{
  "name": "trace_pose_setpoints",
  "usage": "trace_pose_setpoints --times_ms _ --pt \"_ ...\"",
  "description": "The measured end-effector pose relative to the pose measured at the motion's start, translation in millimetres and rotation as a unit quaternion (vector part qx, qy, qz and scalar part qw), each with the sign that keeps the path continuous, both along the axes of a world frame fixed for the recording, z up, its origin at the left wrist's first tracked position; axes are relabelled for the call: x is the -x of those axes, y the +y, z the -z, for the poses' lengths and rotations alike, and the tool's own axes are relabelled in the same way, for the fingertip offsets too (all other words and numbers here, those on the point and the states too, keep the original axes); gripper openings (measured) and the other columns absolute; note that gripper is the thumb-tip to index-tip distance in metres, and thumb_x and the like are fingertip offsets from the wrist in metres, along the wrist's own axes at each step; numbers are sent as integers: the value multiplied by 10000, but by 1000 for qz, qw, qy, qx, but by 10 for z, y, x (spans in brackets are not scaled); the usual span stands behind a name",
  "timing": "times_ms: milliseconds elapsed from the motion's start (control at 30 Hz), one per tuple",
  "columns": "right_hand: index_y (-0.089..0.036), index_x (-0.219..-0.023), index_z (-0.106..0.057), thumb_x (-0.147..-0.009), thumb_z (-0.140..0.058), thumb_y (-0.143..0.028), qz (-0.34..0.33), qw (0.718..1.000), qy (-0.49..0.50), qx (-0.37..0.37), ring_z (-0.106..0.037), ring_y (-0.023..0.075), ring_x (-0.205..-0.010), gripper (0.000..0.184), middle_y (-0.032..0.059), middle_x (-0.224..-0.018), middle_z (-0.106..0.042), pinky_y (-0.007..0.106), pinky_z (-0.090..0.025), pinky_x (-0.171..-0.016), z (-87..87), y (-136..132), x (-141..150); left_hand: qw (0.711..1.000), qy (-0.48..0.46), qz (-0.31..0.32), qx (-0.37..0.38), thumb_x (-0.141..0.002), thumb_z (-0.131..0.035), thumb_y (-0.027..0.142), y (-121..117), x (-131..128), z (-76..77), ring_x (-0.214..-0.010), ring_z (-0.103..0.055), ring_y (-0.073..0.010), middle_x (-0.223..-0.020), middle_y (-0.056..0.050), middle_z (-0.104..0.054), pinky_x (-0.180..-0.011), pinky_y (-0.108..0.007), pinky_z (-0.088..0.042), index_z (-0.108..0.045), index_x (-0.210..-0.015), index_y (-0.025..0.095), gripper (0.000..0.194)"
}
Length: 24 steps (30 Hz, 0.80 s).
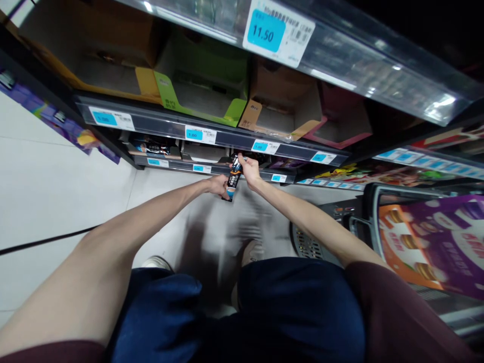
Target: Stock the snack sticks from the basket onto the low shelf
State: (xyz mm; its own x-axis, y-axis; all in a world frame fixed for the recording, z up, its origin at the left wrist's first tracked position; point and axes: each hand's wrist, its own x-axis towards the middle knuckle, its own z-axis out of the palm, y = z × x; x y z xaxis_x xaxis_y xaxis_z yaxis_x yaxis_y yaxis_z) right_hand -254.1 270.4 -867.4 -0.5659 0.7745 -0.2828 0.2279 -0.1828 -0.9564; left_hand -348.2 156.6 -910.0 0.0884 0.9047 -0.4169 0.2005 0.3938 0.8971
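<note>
I am looking down along store shelves with both arms stretched toward the lowest shelf (212,168). A small dark snack packet (233,179) with orange and blue print stands upright between my hands. My left hand (220,185) is closed on its lower end. My right hand (248,169) grips its upper end, right at the shelf's front edge. More dark packets (153,145) lie on that shelf to the left.
Opened cardboard display boxes, green (196,85), brown and pink, sit on the shelf above. Blue price tags (200,134) line the shelf edges; one at the top (269,31) reads 11.50. A shopping basket (313,242) and a purple-orange carton (434,242) stand at the right. White floor tiles lie to the left.
</note>
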Motion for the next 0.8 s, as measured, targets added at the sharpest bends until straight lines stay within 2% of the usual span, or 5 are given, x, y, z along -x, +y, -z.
trace_pose_setpoints --times_ms 267,633,800 --pt "-167 -721 -602 -751 -716 -614 -18 1000 0 10 -710 199 -676 463 76 -696 -723 271 -569 -608 -10 -11 10 1000 15 13 -9 -514 -817 120 -17 -4 -23 -522 -561 -128 -582 13 -617 -492 -218 -449 -605 -664 135 260" --pt "-166 -764 -618 -708 -766 -577 -32 999 30 1 -723 224 -691 441 54 -674 -710 312 -590 -643 40 7 -3 998 53 19 16 -548 -797 109 -41 -21 -176 -563 -592 -165 -630 -20 -638 -526 -255 -472 -609 -671 132 226" --pt "-165 -769 -620 -723 -767 -556 -35 999 20 1 -724 217 -684 420 48 -660 -708 301 -595 -648 26 -2 -8 998 60 29 11 -548 -797 114 -37 -21 -142 -544 -586 -152 -600 -8 -630 -501 -233 -454 -608 -656 135 219"
